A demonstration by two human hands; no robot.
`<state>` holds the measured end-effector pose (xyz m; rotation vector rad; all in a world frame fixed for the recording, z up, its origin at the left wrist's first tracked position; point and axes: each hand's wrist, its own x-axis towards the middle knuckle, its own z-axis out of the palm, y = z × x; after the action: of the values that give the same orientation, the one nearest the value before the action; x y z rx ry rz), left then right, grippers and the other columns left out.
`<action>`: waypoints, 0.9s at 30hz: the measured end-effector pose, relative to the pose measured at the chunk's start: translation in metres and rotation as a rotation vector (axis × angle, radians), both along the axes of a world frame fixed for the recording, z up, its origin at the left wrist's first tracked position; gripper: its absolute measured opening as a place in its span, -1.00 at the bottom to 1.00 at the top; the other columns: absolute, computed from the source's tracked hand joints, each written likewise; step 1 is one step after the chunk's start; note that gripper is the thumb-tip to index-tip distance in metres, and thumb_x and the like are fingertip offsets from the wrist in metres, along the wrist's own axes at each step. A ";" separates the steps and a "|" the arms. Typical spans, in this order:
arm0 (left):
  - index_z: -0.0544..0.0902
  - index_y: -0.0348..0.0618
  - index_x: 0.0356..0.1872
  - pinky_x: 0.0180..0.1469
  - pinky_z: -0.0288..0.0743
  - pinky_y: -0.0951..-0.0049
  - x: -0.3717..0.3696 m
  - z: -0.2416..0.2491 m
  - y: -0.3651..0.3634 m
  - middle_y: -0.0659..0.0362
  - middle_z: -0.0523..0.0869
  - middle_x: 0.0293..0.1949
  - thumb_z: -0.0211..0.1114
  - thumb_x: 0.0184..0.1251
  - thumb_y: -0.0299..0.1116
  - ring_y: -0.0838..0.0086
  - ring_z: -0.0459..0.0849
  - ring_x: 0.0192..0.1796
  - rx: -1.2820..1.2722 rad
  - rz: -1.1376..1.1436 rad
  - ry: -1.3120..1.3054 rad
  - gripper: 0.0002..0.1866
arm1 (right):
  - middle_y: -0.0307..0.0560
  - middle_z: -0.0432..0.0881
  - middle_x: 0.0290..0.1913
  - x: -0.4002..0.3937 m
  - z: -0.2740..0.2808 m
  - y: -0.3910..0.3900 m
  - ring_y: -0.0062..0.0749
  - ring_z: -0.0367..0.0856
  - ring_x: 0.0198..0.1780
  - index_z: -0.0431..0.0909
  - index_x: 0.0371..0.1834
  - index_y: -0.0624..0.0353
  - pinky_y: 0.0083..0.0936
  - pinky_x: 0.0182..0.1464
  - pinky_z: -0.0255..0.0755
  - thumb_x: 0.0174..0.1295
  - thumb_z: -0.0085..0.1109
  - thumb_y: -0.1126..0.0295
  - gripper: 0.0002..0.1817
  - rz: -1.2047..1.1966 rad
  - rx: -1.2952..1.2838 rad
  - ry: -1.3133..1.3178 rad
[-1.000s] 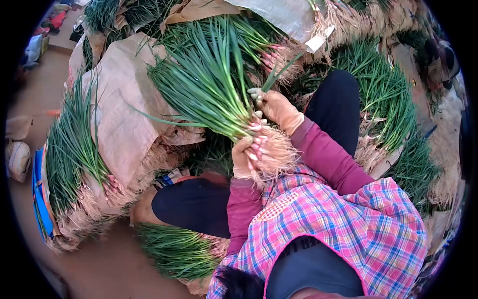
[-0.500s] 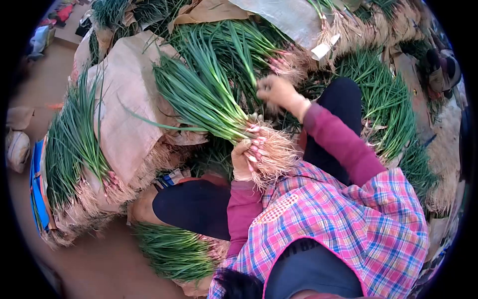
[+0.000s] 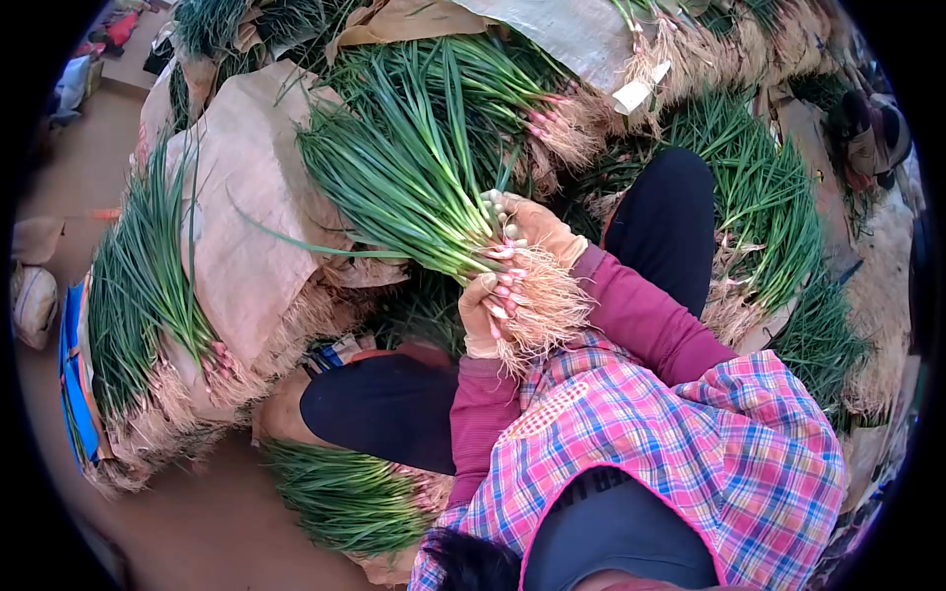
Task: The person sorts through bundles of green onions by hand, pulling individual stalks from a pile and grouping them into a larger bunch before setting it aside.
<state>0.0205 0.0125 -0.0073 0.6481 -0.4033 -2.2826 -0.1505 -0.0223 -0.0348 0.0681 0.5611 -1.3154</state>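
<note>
A bunch of spring onions point(image 3: 434, 207), with long green leaves, pinkish bulbs and tan roots, lies across both hands above my lap. My left hand point(image 3: 481, 315) is closed around its lower side near the bulbs. Gloved and bent at the fingers, my right hand point(image 3: 532, 225) grips the same bunch from the upper right, just above the bulbs. The roots fan out toward the checked pink apron point(image 3: 650, 433). Parts of the fingers are hidden behind the stems.
More onions point(image 3: 562, 123) lie behind the bunch, others point(image 3: 148, 295) at left on tan sheeting point(image 3: 246, 197). A pile point(image 3: 759, 217) is at right, another point(image 3: 345, 492) below my knee. Footwear point(image 3: 872, 138) is at the far right.
My right hand has come down and left from behind the bunch onto its stems beside the bulbs. My left hand has kept its hold in nearly the same place.
</note>
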 end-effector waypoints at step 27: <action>0.47 -0.51 0.09 -0.54 0.48 0.68 -0.017 0.015 0.002 0.07 0.65 -0.41 0.21 0.13 -0.41 0.60 0.55 -0.54 -0.024 -0.074 -0.083 -0.50 | -0.21 0.54 -0.52 -0.019 0.040 -0.009 -0.55 0.49 -0.47 0.56 -0.30 0.17 -0.56 -0.38 0.39 0.02 0.35 0.36 -0.78 0.095 -0.095 1.301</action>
<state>0.0040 0.0142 0.0076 0.7286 -0.5014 -2.3220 -0.1697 -0.0310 0.0055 -0.9426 1.5566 -1.1644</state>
